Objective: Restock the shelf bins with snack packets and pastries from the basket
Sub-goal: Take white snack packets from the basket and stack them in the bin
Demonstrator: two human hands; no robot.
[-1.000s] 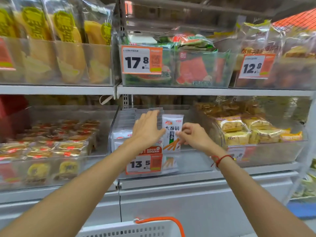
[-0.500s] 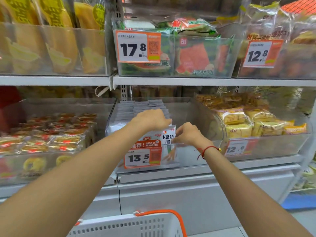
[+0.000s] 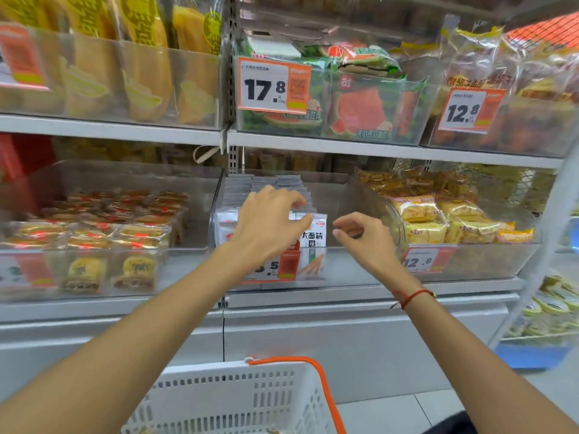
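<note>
A row of white snack packets [image 3: 314,239] with orange sticks printed on them stands upright in the clear middle bin [image 3: 344,267] on the lower shelf. My left hand [image 3: 269,223] hovers over the front packets with its fingers bent, the thumb tip at the top edge of the front packet; I see nothing gripped in it. My right hand [image 3: 363,238] hangs just right of the packets, fingers loosely curled and holding nothing. The white basket [image 3: 238,399] with an orange handle sits below my arms; its contents are barely visible.
The left bin [image 3: 103,270] holds round pastries. In the right bin [image 3: 470,261] lie yellow cake packets. Bins of watermelon toast [image 3: 360,114] and yellow bread sit on the upper shelf. Price tags hang on the bin fronts. A wire rack [image 3: 551,308] stands at far right.
My right hand has let go of the front white packet and drawn back to the right. The packet now stands in the bin. My left hand has lifted slightly off the row.
</note>
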